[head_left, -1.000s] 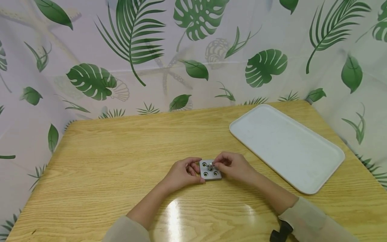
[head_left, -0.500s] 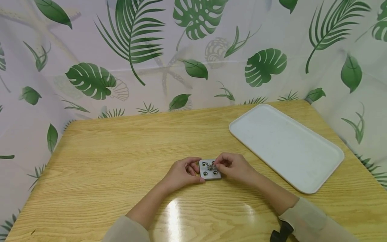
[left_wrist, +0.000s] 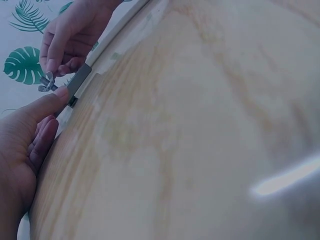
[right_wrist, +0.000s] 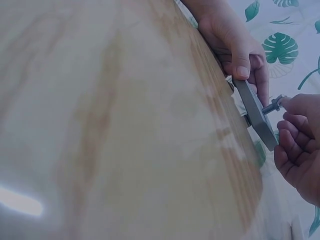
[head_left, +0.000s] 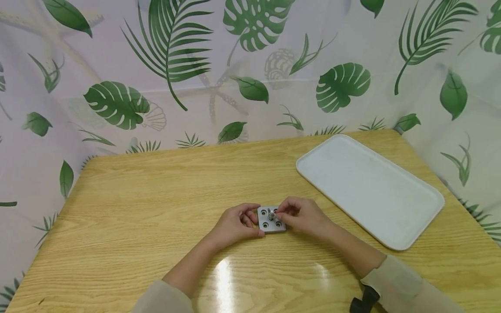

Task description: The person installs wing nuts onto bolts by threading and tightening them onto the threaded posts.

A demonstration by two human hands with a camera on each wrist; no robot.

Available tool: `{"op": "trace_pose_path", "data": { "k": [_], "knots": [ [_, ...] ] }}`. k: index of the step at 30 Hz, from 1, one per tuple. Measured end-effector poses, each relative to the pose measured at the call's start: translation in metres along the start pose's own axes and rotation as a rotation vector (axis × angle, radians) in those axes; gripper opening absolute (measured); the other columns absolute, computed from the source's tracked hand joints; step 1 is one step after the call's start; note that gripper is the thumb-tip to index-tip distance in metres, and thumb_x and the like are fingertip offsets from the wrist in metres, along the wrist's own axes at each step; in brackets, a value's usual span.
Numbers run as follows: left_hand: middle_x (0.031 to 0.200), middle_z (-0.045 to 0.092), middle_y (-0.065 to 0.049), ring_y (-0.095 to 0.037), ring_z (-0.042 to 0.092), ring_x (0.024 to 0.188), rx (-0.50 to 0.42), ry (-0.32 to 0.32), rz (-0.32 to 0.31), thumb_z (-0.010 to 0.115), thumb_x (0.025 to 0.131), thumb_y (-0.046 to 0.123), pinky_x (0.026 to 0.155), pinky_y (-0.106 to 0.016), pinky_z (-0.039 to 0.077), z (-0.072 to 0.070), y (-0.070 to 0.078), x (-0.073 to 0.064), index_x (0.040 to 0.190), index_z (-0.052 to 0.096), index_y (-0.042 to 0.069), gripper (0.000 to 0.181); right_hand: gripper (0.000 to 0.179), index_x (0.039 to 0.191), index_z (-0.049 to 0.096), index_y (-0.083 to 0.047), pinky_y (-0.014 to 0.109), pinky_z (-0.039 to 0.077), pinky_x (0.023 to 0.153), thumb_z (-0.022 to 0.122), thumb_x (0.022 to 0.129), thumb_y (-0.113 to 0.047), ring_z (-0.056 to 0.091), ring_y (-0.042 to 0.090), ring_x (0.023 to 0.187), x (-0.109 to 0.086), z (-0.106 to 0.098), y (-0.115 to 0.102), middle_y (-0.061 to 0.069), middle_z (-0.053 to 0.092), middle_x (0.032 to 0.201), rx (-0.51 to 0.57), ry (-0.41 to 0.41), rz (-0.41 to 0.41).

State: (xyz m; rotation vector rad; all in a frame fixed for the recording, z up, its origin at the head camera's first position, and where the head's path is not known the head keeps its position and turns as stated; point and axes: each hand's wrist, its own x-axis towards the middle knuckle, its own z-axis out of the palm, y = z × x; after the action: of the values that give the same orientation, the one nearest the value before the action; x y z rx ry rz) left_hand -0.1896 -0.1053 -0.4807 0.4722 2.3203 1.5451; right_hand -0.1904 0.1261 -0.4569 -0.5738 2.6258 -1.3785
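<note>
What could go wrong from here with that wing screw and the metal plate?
The metal plate might twist if the wing screw is turned, as the left hand grips only the plate's left side. The right hand pinches just the screw's small wings, so its hold could slip.

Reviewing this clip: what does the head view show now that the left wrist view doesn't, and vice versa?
Only the head view: four corner holes in the face of the metal plate, and the beige sleeves.

Only the left wrist view: the plate edge-on, with a small dark part beneath, and the fastener's winged head in profile.

Both: the left hand gripping the plate, the right hand pinching the fastener.
</note>
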Motion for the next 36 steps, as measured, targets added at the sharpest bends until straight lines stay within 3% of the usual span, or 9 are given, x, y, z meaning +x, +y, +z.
{"op": "trace_pose_path", "data": {
  "k": [15,27,36],
  "knots": [
    [0.092,0.06,-0.002,-0.012,0.057,0.075,-0.003,-0.009,0.006,0.084,0.071,0.021,0.067,-0.02,0.047,-0.002,0.005,-0.002,0.132,0.053,0.009,0.069,0.029,0.094,0.066,-0.007,0.023,0.043,0.057,0.076,0.08,-0.03,0.053,0.014,0.066,0.005,0.002,-0.002,0.001,0.061,0.075,-0.003,-0.006,0.09],
    [0.093,0.061,0.001,-0.012,0.059,0.076,0.002,-0.016,0.013,0.085,0.07,0.027,0.068,-0.023,0.05,-0.002,-0.004,0.0,0.132,0.054,0.011,0.071,0.024,0.092,0.067,-0.008,0.023,0.045,0.057,0.078,0.078,-0.025,0.055,0.013,0.067,0.007,0.005,-0.006,-0.001,0.063,0.075,0.0,0.0,0.019],
    [0.093,0.061,-0.002,-0.013,0.058,0.076,-0.024,-0.005,0.0,0.085,0.069,0.024,0.067,-0.021,0.049,0.0,0.0,-0.001,0.131,0.055,0.012,0.069,0.013,0.089,0.068,-0.01,0.023,0.046,0.061,0.069,0.087,-0.022,0.056,0.011,0.07,0.003,0.002,-0.006,-0.002,0.065,0.079,-0.014,0.012,0.017]
  ]
}}
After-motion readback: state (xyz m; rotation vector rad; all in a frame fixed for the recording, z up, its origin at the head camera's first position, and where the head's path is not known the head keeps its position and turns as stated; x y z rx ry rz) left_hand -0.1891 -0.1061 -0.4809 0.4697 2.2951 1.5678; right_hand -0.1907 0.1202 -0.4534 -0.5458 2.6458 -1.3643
